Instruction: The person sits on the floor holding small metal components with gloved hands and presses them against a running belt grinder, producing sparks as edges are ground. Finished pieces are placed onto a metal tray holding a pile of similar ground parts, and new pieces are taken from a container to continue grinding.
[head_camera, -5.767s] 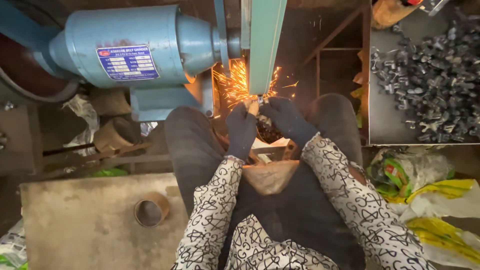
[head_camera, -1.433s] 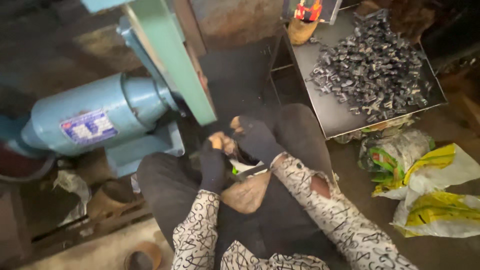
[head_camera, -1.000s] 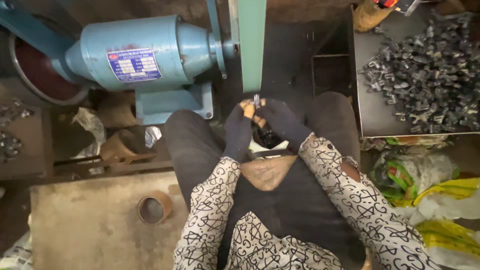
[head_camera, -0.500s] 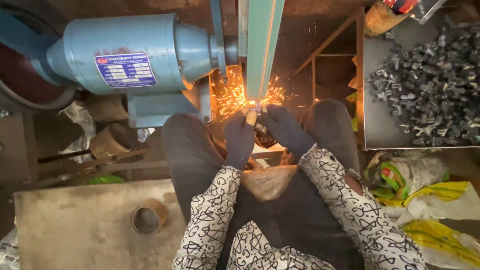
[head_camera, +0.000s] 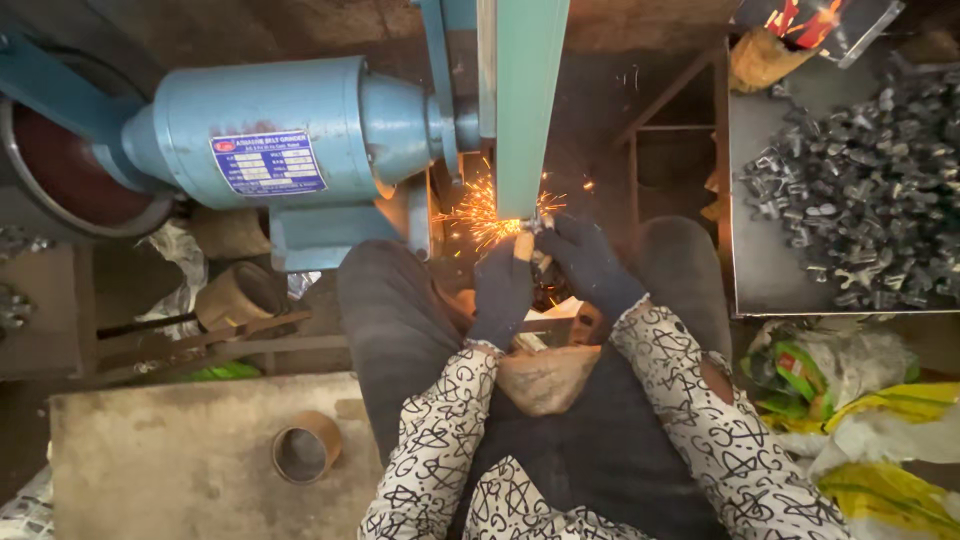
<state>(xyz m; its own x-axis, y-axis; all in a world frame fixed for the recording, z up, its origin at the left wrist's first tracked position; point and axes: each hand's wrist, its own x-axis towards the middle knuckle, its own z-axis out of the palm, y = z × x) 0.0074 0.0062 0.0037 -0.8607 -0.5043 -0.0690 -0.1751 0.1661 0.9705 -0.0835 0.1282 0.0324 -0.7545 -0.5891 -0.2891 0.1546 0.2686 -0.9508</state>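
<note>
Two gloved hands meet at the green sanding belt (head_camera: 522, 100), forearms angled inward from patterned sleeves. Left hand (head_camera: 503, 290) and right hand (head_camera: 590, 265) have their fingers clenched around a small metal piece (head_camera: 536, 226), mostly hidden, pressed against the belt's lower end where sparks (head_camera: 480, 210) fly beside the blue motor (head_camera: 280, 150).

Blue motor (head_camera: 300, 150) blocks left; tray (head_camera: 745, 290) walls right; lap open between.

grinder motor (head_camera: 300, 150): light blue | belt guard (head_camera: 525, 90): green | sleeves (head_camera: 440, 450): white, black scribbles | sparks (head_camera: 480, 210): orange
</note>
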